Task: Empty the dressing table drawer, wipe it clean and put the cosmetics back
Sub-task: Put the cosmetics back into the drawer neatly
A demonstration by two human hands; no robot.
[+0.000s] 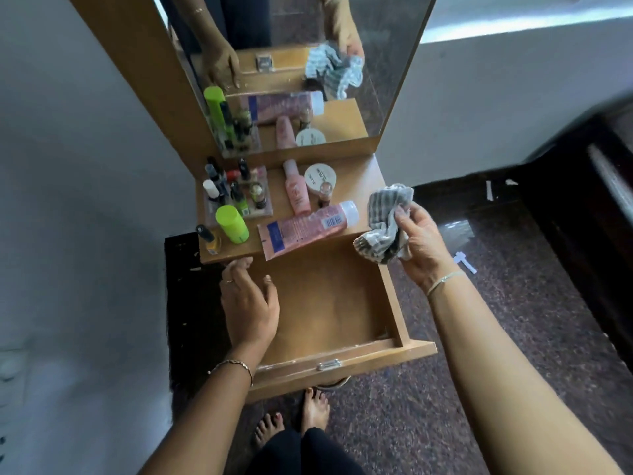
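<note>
Right hand (419, 240) is up at the drawer's far right corner, fingers pinched around a crumpled striped cloth (385, 224), which hangs in the air just off the counter (359, 176) edge. Left hand (248, 303) sits low over the drawer's left side, fingers loosely spread and gripping nothing, fingertips close under the counter's front lip.

The drawer (329, 303) is pulled right out and its wooden floor is bare, wide open room inside from wall to wall. Its front panel with the metal handle (329, 364) faces the person, whose bare feet stand just beneath it on the speckled floor.

All the cosmetics are up on the counter. A long pink tube (308, 228) lies slantwise at the front, its flat tail jutting over the lip above the open drawer, its white cap near the cloth. Behind it lie a pink bottle (296, 192) and a round white jar (320, 178), with a small brown bottle (324, 193) beside them. At the left a green-capped can (232, 223) and a yellow nail polish (209, 240) stand near the front edge, and a clear tray (236, 193) crowded with small bottles sits behind. The mirror (291, 63) rises at the back, a plain wall hugs the left side, and there is open floor to the right.
</note>
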